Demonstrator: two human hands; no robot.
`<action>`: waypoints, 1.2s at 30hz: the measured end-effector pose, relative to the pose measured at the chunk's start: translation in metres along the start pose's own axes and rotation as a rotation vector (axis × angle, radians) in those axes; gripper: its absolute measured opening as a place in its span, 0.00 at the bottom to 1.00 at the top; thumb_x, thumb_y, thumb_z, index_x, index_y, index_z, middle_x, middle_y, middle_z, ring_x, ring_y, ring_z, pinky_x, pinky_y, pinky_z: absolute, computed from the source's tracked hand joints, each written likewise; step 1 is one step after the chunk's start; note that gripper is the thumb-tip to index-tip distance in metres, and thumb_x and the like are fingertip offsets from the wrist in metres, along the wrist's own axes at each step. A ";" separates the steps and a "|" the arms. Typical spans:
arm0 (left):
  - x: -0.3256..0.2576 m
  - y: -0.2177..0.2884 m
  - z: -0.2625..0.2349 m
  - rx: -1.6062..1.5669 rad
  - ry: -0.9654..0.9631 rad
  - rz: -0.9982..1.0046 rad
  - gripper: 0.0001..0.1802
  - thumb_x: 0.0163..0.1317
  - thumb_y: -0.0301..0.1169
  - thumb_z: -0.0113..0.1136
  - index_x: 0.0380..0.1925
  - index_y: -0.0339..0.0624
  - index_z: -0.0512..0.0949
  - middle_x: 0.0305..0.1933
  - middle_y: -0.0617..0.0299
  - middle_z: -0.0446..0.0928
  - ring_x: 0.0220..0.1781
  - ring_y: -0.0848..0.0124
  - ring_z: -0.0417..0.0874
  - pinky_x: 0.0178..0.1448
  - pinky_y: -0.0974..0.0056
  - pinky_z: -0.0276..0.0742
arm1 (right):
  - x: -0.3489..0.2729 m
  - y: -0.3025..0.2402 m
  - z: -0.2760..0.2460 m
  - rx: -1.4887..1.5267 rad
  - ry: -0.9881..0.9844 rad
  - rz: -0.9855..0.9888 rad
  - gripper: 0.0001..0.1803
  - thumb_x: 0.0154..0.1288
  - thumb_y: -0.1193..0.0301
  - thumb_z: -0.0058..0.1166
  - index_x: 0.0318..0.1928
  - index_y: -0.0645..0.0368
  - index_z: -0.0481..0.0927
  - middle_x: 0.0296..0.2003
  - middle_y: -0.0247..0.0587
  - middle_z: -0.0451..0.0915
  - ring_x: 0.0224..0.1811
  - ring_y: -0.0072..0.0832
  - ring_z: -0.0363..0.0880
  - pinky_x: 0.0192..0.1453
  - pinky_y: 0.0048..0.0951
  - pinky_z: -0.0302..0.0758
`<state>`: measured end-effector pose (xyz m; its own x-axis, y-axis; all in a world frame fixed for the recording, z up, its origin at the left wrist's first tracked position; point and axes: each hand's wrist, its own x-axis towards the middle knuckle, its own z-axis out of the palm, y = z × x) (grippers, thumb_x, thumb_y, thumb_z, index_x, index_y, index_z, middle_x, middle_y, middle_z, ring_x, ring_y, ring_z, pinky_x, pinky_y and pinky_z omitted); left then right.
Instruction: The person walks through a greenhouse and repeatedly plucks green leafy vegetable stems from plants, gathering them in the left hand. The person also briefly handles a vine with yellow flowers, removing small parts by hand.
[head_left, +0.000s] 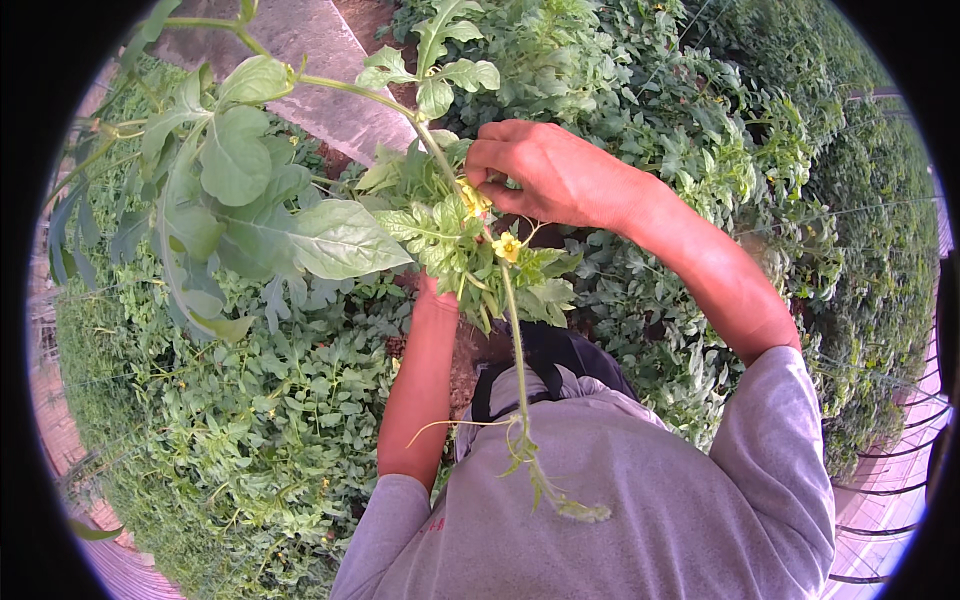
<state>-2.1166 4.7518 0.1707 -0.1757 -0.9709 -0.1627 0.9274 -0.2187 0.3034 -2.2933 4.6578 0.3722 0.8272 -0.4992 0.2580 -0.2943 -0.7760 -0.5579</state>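
Observation:
My right hand is closed, its thumb and fingers pinched together at a yellow flower on a watermelon vine. Just below it, a second yellow flower stands open beside the stem. My left hand reaches up under a cluster of lobed leaves, which covers its fingers, so I cannot tell what it holds. From there the hairy vine tip hangs down in front of my grey shirt, with a thin curled tendril to its left.
Large vine leaves hang close at the upper left. Dense green plants grow on both sides of me, with thin strings rising among them. A pale strip runs along the ground at the top. Dark curved hoops line the right edge.

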 end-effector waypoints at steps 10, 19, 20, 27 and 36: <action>-0.002 0.002 0.008 0.057 -0.037 -0.025 0.23 0.62 0.36 0.67 0.55 0.39 0.75 0.43 0.55 0.80 0.45 0.61 0.81 0.52 0.53 0.84 | -0.004 -0.004 -0.002 -0.067 -0.097 -0.021 0.07 0.57 0.75 0.59 0.35 0.64 0.77 0.35 0.49 0.79 0.42 0.49 0.81 0.46 0.46 0.77; -0.005 -0.001 0.004 -0.064 0.003 -0.080 0.24 0.64 0.32 0.65 0.58 0.40 0.72 0.46 0.56 0.76 0.44 0.64 0.79 0.49 0.56 0.83 | -0.012 0.004 -0.014 0.098 0.004 0.035 0.08 0.57 0.74 0.57 0.35 0.65 0.79 0.32 0.49 0.80 0.36 0.46 0.81 0.42 0.42 0.79; -0.005 -0.001 0.002 -0.064 0.012 -0.084 0.23 0.64 0.31 0.64 0.58 0.41 0.71 0.46 0.57 0.76 0.44 0.64 0.79 0.49 0.56 0.83 | -0.013 0.006 -0.018 0.130 -0.033 0.085 0.10 0.60 0.73 0.57 0.40 0.65 0.81 0.35 0.50 0.83 0.38 0.44 0.83 0.46 0.39 0.79; -0.004 -0.004 -0.006 -0.041 0.068 -0.054 0.20 0.66 0.31 0.63 0.56 0.42 0.72 0.45 0.59 0.75 0.40 0.69 0.76 0.44 0.61 0.79 | -0.024 0.012 -0.016 0.344 -0.085 0.294 0.13 0.71 0.67 0.59 0.47 0.65 0.80 0.41 0.42 0.85 0.45 0.28 0.82 0.54 0.32 0.78; 0.003 -0.005 0.001 0.059 0.173 -0.007 0.15 0.68 0.37 0.60 0.52 0.45 0.74 0.38 0.55 0.77 0.31 0.67 0.75 0.32 0.68 0.77 | -0.019 0.012 -0.011 0.446 -0.136 0.325 0.14 0.69 0.64 0.61 0.42 0.65 0.83 0.34 0.43 0.85 0.38 0.26 0.80 0.48 0.32 0.77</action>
<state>-2.1224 4.7496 0.1698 -0.1180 -0.9392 -0.3225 0.9045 -0.2356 0.3553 -2.3174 4.6538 0.3690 0.7909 -0.6079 -0.0703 -0.3380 -0.3382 -0.8783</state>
